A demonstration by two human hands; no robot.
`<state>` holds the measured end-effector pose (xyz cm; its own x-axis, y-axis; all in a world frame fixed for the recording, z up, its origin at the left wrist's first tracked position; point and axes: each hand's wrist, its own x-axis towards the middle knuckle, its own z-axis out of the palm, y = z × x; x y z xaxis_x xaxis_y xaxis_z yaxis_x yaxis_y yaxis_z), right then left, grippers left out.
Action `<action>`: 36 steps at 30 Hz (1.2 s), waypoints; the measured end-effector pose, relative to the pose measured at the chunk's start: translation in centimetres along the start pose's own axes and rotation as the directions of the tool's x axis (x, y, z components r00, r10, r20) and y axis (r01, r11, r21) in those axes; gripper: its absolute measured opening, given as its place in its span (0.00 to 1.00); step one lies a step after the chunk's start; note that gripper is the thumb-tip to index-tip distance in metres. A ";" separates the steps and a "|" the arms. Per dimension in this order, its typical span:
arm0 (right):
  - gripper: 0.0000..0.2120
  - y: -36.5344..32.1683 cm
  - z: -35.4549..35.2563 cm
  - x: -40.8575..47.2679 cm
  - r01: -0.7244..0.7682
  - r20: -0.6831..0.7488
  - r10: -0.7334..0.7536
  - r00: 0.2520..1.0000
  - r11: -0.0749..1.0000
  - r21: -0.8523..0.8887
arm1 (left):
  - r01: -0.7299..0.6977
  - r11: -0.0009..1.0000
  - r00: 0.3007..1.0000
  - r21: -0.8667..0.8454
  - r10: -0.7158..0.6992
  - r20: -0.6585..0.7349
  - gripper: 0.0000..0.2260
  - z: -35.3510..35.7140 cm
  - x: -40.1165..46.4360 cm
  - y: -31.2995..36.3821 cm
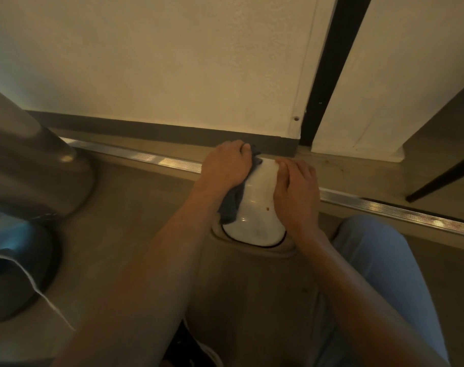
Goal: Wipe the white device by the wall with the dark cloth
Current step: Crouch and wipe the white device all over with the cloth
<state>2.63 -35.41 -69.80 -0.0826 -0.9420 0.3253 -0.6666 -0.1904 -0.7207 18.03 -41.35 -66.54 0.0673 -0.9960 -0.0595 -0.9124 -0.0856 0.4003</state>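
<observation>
- White device (254, 207): rounded and glossy, standing on the floor (135, 213) close to the wall (172, 62), just in front of the dark baseboard (172, 131) and across the ribbed metal floor strip (151, 158); lower edge ringed by a thin dark line and seated in a beige base (262, 251); small brownish spot on the right side of the shell.
- Dark cloth (232, 206): blue-grey, bunched against the left flank of the device, trailing down from under the palm, with a small corner poking out past the fingertips near the top.
- Left hand (227, 168): fingers curled over the upper left of the device, pressing and gripping the cloth against the shell.
- Right hand (295, 189): laid flat on the right side of the device, fingers nearly straight and together, holding nothing, only resting on the shell.
- Both forearms reaching in from the bottom of the view.
- Light blue trouser leg (379, 274) to the right of the device, near the right wrist.
- Grey rounded pedestal (35, 168) on the floor well off to the left, with a blue-tinted curved object (16, 263) just below it.
- Black vertical strip (328, 70) in the wall above and to the right.
</observation>
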 end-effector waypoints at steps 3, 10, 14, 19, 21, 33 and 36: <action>0.12 0.0 0.1 0.0 0.013 -0.023 -0.014 1.000 1.000 -0.023 | -0.102 0.981 0.994 0.165 0.105 -0.009 0.18 0.6 -0.2 2.0; 0.12 0.2 0.4 0.1 0.043 -0.022 -0.044 0.999 0.999 -0.025 | -0.122 0.993 0.990 -0.002 0.121 -0.077 0.18 0.0 -2.2 -1.7; 0.12 0.0 0.2 0.2 0.044 -0.020 -0.044 0.999 0.998 -0.036 | 0.031 0.992 0.992 0.120 -0.045 0.117 0.19 -0.4 1.6 0.2; 0.13 -0.1 0.1 0.2 0.024 -0.001 -0.024 1.000 0.999 -0.048 | -0.298 0.955 0.954 -0.004 0.297 -0.041 0.18 0.2 -1.6 -0.6; 0.14 -0.1 0.0 0.2 0.010 0.012 -0.010 1.000 0.999 -0.035 | -0.239 0.968 0.969 -0.078 0.233 -0.078 0.18 -0.3 -1.9 -2.5; 0.15 -0.1 0.1 0.2 -0.001 0.012 0.001 1.000 1.000 -0.012 | -0.295 0.951 0.955 -0.096 0.289 -0.070 0.20 -0.1 -1.6 -2.9; 0.17 0.0 0.2 0.2 -0.001 0.028 0.002 1.000 1.000 -0.012 | -0.033 0.999 0.998 -0.013 0.033 0.044 0.18 0.0 0.7 -2.4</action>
<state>2.74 -35.69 -69.85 -0.0632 -0.9496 0.3070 -0.6751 -0.1859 -0.7139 20.30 -41.83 -67.50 0.0191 -0.9960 -0.0867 -0.9088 -0.0535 0.4137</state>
